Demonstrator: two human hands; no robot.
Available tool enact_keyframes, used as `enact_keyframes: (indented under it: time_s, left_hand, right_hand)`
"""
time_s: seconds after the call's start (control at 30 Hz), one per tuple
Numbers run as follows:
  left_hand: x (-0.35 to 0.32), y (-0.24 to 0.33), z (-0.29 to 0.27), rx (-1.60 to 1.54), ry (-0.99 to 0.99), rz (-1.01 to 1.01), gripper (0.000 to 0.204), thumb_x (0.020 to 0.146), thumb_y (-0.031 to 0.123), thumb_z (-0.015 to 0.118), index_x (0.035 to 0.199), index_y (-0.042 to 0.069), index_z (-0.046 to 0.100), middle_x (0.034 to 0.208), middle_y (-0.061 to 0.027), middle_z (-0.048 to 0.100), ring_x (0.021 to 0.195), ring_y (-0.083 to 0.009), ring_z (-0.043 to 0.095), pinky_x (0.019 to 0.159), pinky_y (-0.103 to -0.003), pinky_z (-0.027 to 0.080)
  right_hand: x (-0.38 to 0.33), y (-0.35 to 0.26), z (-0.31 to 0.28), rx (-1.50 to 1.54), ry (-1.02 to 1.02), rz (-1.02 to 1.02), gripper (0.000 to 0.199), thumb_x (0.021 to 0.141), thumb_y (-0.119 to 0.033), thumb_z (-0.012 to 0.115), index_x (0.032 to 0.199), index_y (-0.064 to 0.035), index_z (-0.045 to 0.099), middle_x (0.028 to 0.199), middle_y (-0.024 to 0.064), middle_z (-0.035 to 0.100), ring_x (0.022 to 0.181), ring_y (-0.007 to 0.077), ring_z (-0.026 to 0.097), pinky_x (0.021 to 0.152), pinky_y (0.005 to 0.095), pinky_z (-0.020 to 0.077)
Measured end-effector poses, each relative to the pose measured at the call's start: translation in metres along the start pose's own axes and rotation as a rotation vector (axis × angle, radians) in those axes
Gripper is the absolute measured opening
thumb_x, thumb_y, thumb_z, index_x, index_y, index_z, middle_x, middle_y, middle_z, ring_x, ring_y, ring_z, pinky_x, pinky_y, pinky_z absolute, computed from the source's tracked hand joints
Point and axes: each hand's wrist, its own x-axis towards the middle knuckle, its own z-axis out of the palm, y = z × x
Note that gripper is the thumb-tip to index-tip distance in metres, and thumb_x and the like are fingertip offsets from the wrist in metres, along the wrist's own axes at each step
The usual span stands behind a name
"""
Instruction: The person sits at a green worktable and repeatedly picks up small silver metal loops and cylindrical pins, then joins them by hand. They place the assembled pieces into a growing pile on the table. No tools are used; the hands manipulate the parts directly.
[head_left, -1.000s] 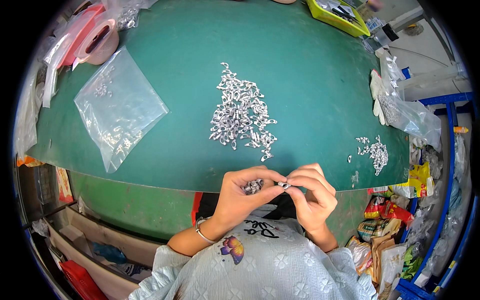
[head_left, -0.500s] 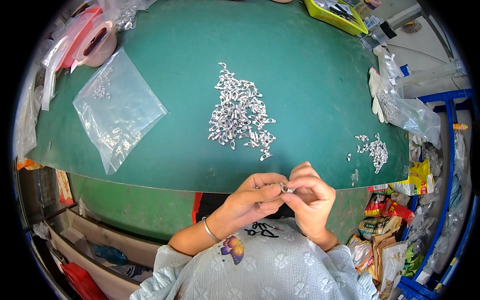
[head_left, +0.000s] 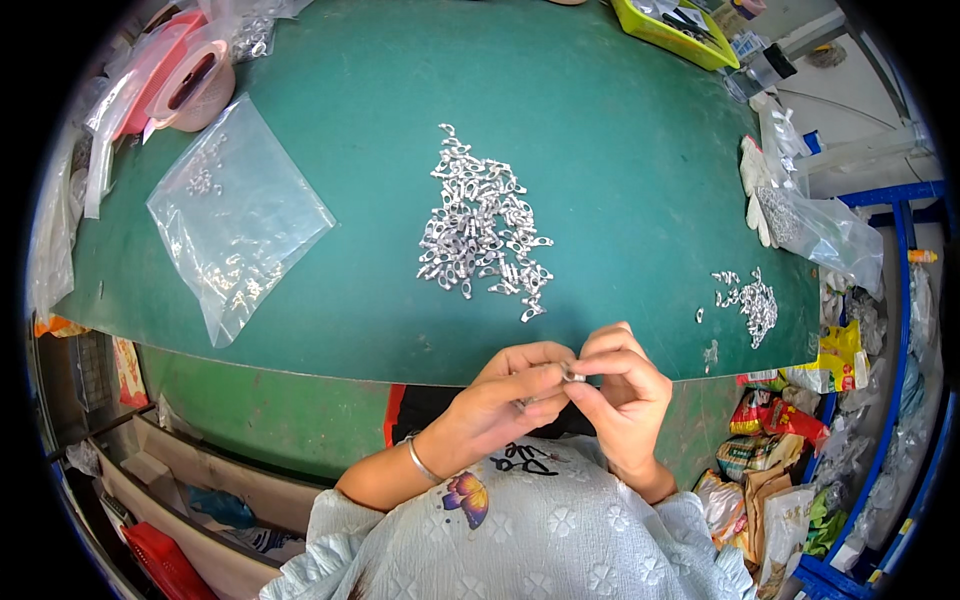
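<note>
you're pinching a small metal part (head_left: 573,377) between right hand (head_left: 628,392) and left hand (head_left: 512,388), fingertips nearly together; you're holding it by the green table (head_left: 640,210) edge, so a slipping pinch could be dropping it to the floor (head_left: 250,410).

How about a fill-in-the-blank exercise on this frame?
The left hand and right hand meet at a small metal part; the bracelet is on the ____ wrist.
The tabletop under the large metal pile is coloured ____.
The flat clear bag lies to that pile's ____.
The smaller metal pile lies to the large pile's ____.

Missing words: left; green; left; right.
</note>
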Motion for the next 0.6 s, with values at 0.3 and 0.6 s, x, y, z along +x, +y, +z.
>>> enact_keyframes:
  time_s: [0.3, 0.6]
  left_hand:
    - [-0.017, 0.014, -0.019, 0.138, 0.174, 0.241, 0.019, 0.081, 0.018, 0.045, 0.079, -0.001, 0.047, 0.07, -0.0138, 0.047, 0.047, -0.0152, 0.04, 0.035, -0.023, 0.028]
    - [-0.013, 0.007, -0.013, 0.42, 0.421, 0.343, 0.019, 0.088, 0.013, 0.054, 0.099, -0.002, 0.059, 0.07, -0.0026, 0.051, 0.05, -0.0063, 0.039, 0.041, -0.018, 0.028]
  right_hand:
    - [0.016, 0.053, -0.003, -0.736, 0.017, -0.113, 0.02, 0.066, -0.002, 0.07, 0.085, -0.0034, 0.064, 0.089, 0.0067, 0.059, 0.082, 0.0227, 0.052, 0.071, 0.0313, 0.0376]
    - [0.01, 0.044, -0.005, -0.239, 0.038, 0.138, 0.012, 0.073, 0.006, 0.064, 0.083, -0.0006, 0.061, 0.083, 0.0073, 0.063, 0.075, 0.0158, 0.053, 0.068, 0.0248, 0.0388]
